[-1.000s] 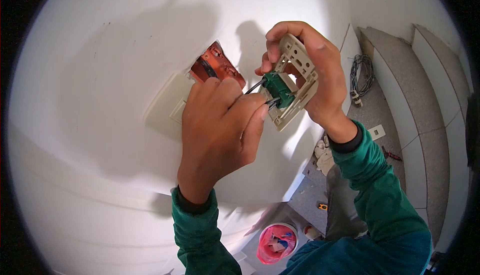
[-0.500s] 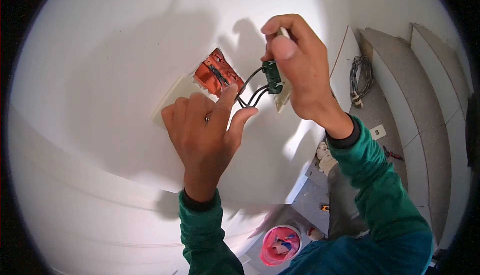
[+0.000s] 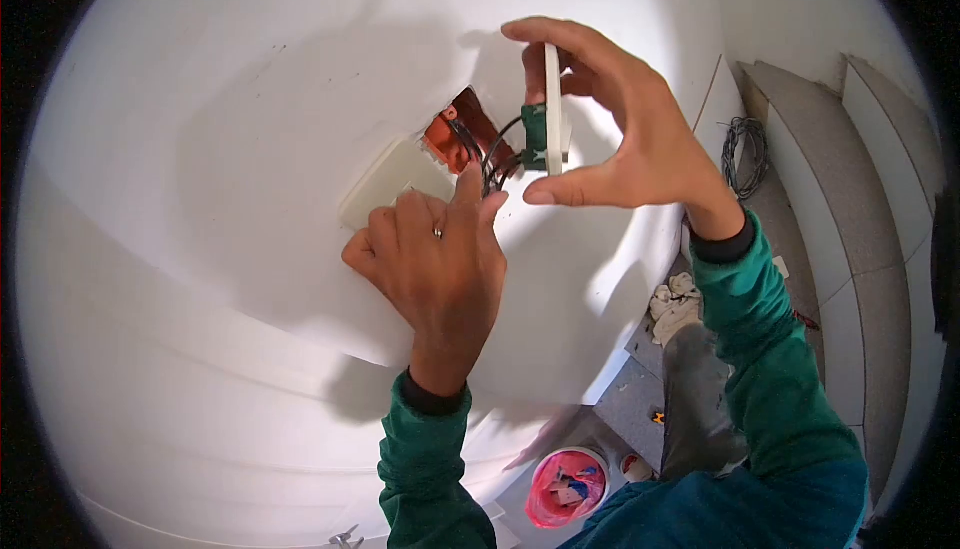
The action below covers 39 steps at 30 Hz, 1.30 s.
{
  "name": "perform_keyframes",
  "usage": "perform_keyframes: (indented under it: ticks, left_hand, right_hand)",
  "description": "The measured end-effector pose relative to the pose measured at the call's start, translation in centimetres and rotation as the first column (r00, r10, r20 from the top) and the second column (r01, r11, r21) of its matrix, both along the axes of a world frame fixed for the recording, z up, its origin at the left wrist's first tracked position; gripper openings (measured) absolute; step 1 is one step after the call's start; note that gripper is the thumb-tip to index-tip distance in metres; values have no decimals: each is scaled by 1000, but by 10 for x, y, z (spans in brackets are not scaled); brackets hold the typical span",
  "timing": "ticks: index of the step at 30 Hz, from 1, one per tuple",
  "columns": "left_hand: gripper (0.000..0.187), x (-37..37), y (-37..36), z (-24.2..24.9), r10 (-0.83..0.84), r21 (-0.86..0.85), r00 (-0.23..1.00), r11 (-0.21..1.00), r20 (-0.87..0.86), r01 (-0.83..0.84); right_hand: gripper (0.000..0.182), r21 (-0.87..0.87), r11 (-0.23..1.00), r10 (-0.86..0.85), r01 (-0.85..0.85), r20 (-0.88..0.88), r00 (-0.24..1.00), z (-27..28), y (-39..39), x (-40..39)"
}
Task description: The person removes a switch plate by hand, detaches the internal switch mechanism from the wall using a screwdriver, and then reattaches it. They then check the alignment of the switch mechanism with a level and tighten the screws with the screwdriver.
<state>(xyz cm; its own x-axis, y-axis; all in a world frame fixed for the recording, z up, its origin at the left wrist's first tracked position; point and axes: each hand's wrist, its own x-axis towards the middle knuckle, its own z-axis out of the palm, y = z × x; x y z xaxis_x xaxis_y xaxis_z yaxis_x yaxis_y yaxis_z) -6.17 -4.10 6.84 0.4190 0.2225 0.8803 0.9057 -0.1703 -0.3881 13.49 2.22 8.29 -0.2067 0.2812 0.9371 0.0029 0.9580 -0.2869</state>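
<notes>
A white switch plate [image 3: 553, 99] with a green module [image 3: 535, 137] on its back is held out from the wall, edge toward me. My right hand [image 3: 650, 134] holds it, fingertips around its upper part and thumb stretched beneath its lower end. Black wires [image 3: 497, 149] run from the module into an orange-red wall box [image 3: 447, 145] recessed in the wall. My left hand [image 3: 440, 259] pinches these wires between index finger and thumb just below the box opening. Partly behind that hand, a second white plate [image 3: 380, 184] sits on the wall beside the box.
Curved stairs [image 3: 810, 139] rise at the right, with a coil of dark cable [image 3: 743, 157] on a lower step. On the floor are a white cloth [image 3: 676, 307] and a bucket [image 3: 600, 479] lined with a pink bag [image 3: 545, 504]. A metal tap [image 3: 345, 537] shows at the bottom.
My right hand has turned the plate more upright and brought its wired side nearer the box, with the thumb now under its lower end. My left hand stays on the wires.
</notes>
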Motion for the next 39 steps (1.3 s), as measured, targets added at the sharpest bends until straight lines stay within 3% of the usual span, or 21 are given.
perform_keyframes:
  ticks: [7, 10, 17, 21, 23, 30, 32, 37, 39]
  left_hand:
    - [21, 10, 8, 5, 153, 31, 988, 988, 10, -153]
    - [16, 10, 10, 6, 267, 28, 963, 964, -42, -266]
    - [15, 9, -9, 1, 215, 58, 976, 974, 43, -217]
    - [33, 9, -28, -29, 286, -69, 957, 955, -50, -289]
    - [46, 16, -30, -42, 220, -362, 975, 912, 42, -191]
    - [74, 31, -28, -39, 270, -535, 952, 830, 142, -156]
    - [70, 39, -30, -32, 375, -731, 914, 666, 153, -151]
    - [79, 49, -23, -42, 343, -766, 903, 643, 258, -25]
    - [78, 51, -17, -53, 301, -733, 871, 674, 387, 92]
  right_hand:
    - [91, 5, 990, -141, 141, 53, 989, 9, 6, -6]
    - [92, 148, 947, -297, 285, 66, 952, 6, 11, -13]
    - [80, 62, 937, -346, 343, 54, 937, 5, 9, -22]
    - [74, 49, 907, -420, 417, 68, 905, 6, 10, -29]
    - [75, 57, 904, -427, 424, 84, 900, 5, 11, -31]
    - [74, 88, 863, -505, 498, 110, 856, 7, 7, -30]
    - [75, 112, 851, -524, 513, 105, 845, 8, 8, -34]
    - [79, 45, 872, -489, 487, 124, 864, 6, 7, -40]
    - [80, 59, 866, -500, 496, 112, 859, 1, 12, -40]
